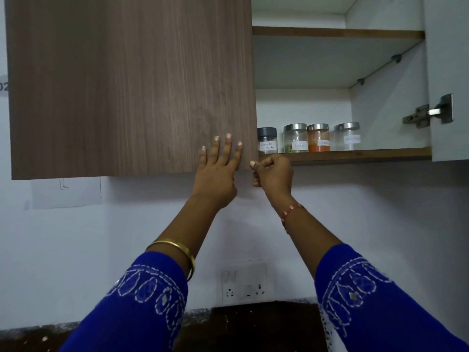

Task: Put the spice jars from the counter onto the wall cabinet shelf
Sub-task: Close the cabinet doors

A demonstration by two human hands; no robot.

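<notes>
Several labelled spice jars stand in a row on the lower cabinet shelf [355, 154]: a dark-lidded jar [267, 141], a steel-lidded jar [295, 138], a jar of orange powder [318, 138] and another steel-lidded jar [347, 137]. My left hand [215, 171] presses flat on the brown left cabinet door [127, 85], fingers straight. My right hand [272, 174] is curled at that door's lower right corner, thumb against its edge, just below the shelf front. Neither hand holds a jar.
The right cabinet door [448, 72] stands swung open, with its hinge [429, 115] showing. An upper shelf [337, 33] sits above. A wall socket panel [247, 282] is below my arms, above the dark counter [253, 326].
</notes>
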